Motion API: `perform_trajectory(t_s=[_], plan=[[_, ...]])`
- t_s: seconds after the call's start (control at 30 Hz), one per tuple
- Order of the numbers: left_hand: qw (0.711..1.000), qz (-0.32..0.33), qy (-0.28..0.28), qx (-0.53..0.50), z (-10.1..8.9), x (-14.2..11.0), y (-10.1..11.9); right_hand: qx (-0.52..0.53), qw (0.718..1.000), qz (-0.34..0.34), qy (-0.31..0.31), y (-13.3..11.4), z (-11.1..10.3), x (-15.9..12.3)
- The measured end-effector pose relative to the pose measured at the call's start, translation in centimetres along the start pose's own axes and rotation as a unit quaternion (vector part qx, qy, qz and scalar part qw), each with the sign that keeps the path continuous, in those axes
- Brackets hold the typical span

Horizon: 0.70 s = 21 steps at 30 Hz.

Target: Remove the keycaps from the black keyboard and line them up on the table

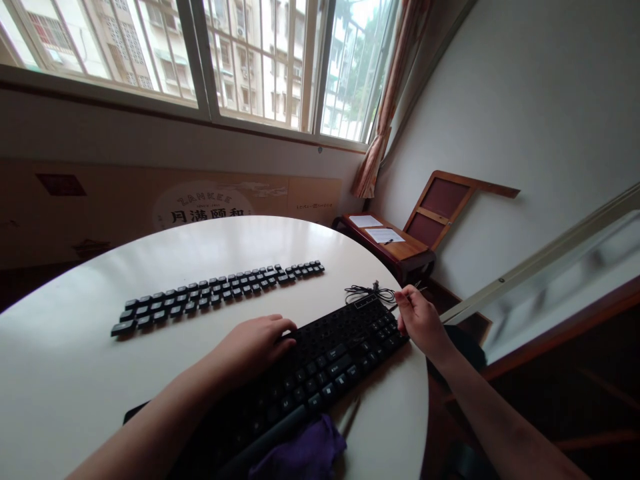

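A black keyboard (320, 373) lies at an angle on the table, its far rows bare of keycaps and its near rows and number pad still capped. Over its far edge my left hand (263, 339) is closed, thumb on top, steadying the board. Above the far right corner, my right hand (419, 319) pinches a thin, slender tool whose exact kind I cannot make out. Loose black keycaps (215, 290) stand in several rows beyond the keyboard. Beside its corner sits the coiled cable (370, 292).
A purple cloth (305, 450) lies at the near edge, with a thin stick-like object (350, 415) next to it. The round white table (65, 393) curves away at the right. Beyond stand a wooden chair (425, 220) with papers (384, 235) and a window (255, 60).
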<state>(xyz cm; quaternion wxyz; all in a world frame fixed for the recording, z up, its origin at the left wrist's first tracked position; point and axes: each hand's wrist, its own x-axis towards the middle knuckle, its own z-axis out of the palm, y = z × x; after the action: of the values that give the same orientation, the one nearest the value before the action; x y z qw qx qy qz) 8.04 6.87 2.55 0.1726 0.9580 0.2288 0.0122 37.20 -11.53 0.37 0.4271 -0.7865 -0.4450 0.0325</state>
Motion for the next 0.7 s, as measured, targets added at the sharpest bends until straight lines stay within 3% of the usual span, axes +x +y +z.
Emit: perform_trajectory(t_s=[0.13, 0.3, 0.5, 0.7], plan=[[1.000, -0.001, -0.005, -0.001, 0.0, 0.0, 0.1, -0.030, 0.999, -0.018, -0.016, -0.1, 0.3, 0.0], [1.000, -0.004, -0.010, -0.006, -0.3, -0.1, 0.2, -0.096, 0.987, -0.130, 0.009, 0.1, 0.7, -0.3], [1.000, -0.003, -0.007, -0.012, -0.2, 0.0, 0.1, -0.007, 0.994, -0.061, 0.091, 1.4, 1.5, -1.0], [0.999, -0.004, 0.006, -0.033, 0.0, 0.0, 0.1, 0.011, 0.987, -0.056, 0.153, 2.0, 2.3, -1.8]])
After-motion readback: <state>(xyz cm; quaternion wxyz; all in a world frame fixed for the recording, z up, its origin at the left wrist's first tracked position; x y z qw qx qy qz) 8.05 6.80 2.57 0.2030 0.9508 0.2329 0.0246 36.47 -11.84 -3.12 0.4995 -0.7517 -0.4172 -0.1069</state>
